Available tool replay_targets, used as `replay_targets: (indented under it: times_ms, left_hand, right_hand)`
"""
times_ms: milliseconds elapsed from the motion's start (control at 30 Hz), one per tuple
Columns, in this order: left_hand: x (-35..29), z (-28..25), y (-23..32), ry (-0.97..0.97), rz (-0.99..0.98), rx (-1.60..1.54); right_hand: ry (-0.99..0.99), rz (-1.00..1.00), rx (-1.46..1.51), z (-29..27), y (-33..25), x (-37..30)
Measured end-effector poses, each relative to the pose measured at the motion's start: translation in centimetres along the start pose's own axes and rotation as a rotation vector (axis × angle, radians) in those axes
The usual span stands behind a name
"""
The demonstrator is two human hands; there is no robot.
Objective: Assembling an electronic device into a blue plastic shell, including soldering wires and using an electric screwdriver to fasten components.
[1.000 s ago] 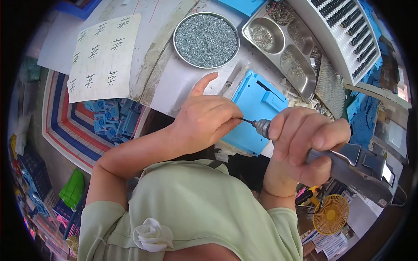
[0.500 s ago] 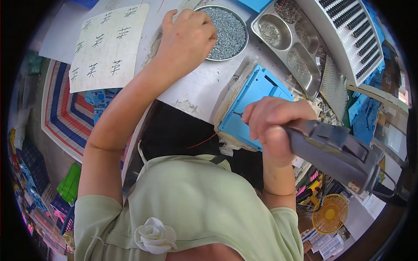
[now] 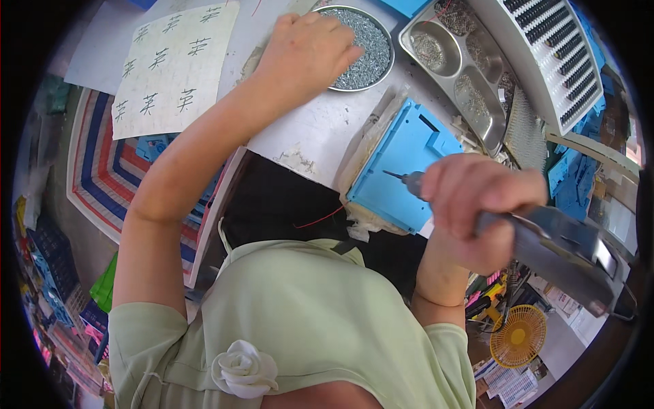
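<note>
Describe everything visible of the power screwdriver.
The power screwdriver has a dark grey, plastic-looking body, slanting toward the lower right, with a wire loop at its rear. The right hand grips it, hiding part. A thin bit points left over the blue panel; whether its tip touches is unclear.

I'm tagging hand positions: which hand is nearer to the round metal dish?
Left. The left hand is over the left side of the round metal dish; the right hand is farther off, toward the lower right, gripping the grey driver.

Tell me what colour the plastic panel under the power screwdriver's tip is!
The plastic panel is light blue, best seen in the head view.
</note>
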State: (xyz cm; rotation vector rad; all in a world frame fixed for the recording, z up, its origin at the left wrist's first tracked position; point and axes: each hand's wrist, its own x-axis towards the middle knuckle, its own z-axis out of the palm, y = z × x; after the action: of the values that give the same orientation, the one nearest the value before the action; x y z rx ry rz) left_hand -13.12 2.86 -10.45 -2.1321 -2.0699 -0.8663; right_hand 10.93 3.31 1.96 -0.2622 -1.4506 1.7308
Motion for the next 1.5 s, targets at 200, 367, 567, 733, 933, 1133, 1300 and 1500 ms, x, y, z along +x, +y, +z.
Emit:
replay_targets:
  times_ms: [200,367,567,733,933,1133,1300,1500]
  left_hand:
    - [-4.9,-4.2,8.5,-0.07,0.203,-0.438]
    - [-7.4,-4.7,9.7,-0.088,0.125,-0.606]
    - [-7.3,-4.8,10.0,-0.099,0.132,-0.607]
    - [-6.6,-6.4,9.7,-0.247,0.242,-0.5]
    - [-7.2,-5.0,8.5,-0.478,0.255,-0.545]
    - [-7.5,-4.4,8.6,-0.397,0.207,-0.601]
    - [-5.7,-4.6,9.0,-0.369,0.262,-0.511]
    - [-3.2,-0.8,13.9,-0.271,0.366,-0.457]
  right_hand:
    - [-0.151,-0.082,-0.126,-0.6,-2.3,-0.4]
    - [-0.207,-0.082,-0.051,-0.6,-1.4,-0.8]
    - [-0.115,-0.05,-0.075,0.5,-1.4,-1.8]
    - [0.056,0.03,0.03,1.6,-0.6,-3.6]
    - [0.064,-0.004,-0.064,2.0,2.7,-5.2]
    - [-0.095,-0.021,-0.332,2.5,3.0,-4.8]
    - [0.014,-0.042,-0.166,-0.4,-0.2,-4.8]
    - [0.355,-0.214,-0.295,-6.7,-4.5,-7.1]
